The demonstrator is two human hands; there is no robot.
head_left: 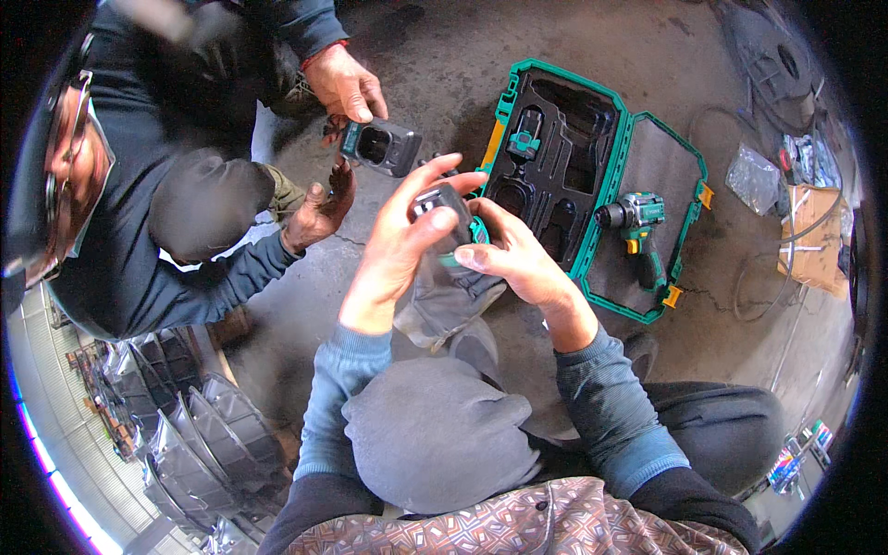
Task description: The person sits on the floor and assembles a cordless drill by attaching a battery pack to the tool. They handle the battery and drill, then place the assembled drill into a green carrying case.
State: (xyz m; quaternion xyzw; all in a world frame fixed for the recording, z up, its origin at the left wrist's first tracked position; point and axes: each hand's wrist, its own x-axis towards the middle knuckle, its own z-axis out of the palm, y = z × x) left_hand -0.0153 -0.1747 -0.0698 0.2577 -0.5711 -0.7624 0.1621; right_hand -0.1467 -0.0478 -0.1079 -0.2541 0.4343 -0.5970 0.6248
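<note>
Between my two hands is a black and green power tool battery (440,197). My left hand (393,236) is closed round its far left side, thumb across it and some fingers stretched past. With the thumb and fingers of my right hand (529,257) I grip its right, green part. Just beyond my left hand, a co-worker's hand (344,85) holds a black battery charger (396,150); that person's other hand (319,217) is raised below it, fingers spread. Grey fabric (444,301), perhaps gloves, shows beneath my hands.
A green tool case (610,208) lies open on the concrete floor to the right. Its moulded tray holds another battery (525,141); a green and black drill (635,217) rests in the lid. At far right are a cardboard box (816,239), plastic bags (754,176) and cables.
</note>
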